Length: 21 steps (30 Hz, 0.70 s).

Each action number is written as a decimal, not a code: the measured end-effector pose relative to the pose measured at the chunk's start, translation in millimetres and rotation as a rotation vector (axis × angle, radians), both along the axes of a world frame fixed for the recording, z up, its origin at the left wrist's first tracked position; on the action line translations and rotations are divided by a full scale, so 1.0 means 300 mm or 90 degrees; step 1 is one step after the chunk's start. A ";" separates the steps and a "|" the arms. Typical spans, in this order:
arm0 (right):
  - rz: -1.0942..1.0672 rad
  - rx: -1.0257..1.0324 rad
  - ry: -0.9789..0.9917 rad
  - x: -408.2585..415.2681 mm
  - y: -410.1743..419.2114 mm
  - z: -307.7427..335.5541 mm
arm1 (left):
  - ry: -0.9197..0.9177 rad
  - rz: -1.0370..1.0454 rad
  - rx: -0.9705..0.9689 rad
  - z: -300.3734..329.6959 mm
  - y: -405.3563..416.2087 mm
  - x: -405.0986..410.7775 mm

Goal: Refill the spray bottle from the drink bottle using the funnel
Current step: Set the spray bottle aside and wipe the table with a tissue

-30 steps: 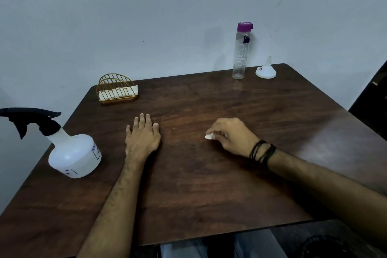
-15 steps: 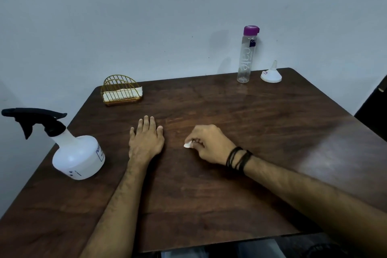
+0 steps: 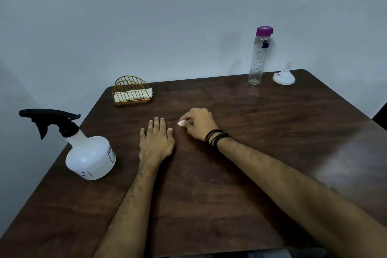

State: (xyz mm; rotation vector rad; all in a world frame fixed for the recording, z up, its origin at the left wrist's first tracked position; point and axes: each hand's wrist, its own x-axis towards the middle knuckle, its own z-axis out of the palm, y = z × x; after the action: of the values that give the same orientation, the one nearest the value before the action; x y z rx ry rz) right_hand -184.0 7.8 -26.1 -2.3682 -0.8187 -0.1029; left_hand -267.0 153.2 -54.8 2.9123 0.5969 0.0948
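A white spray bottle (image 3: 90, 156) with a black trigger head stands at the table's left edge, its head screwed on. A clear drink bottle (image 3: 258, 63) with a purple cap stands upright at the far side by the wall. Just right of it a white funnel (image 3: 284, 76) rests upside down, spout up. My left hand (image 3: 156, 139) lies flat on the dark wooden table (image 3: 272, 142), fingers slightly apart, holding nothing. My right hand (image 3: 198, 124) is closed on a small white wad of tissue (image 3: 181, 123), pressed to the tabletop just beyond my left fingertips.
A gold wire napkin holder (image 3: 132, 94) with white napkins sits at the far left of the table. A grey wall runs right behind the table. A dark object shows past the table's right edge.
My right hand has slid the white wad leftward across the table, from the middle to right beside my left hand. My left hand has stayed flat. The view has shifted slightly.
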 end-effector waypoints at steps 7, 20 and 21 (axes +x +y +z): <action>0.006 -0.044 -0.009 0.060 0.021 0.018 | -0.004 0.000 0.004 0.001 -0.001 -0.003; 0.078 -0.068 0.005 0.009 0.072 0.027 | 0.007 -0.003 -0.007 0.011 0.004 -0.004; 0.067 -0.074 0.007 0.023 0.031 0.032 | 0.012 -0.002 -0.009 0.012 0.005 -0.004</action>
State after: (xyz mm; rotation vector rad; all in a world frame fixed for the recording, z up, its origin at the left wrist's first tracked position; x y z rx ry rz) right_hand -177.2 17.2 -16.4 -2.4258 -0.9670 0.0007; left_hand -268.3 154.7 -51.1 2.9038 0.5942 0.0639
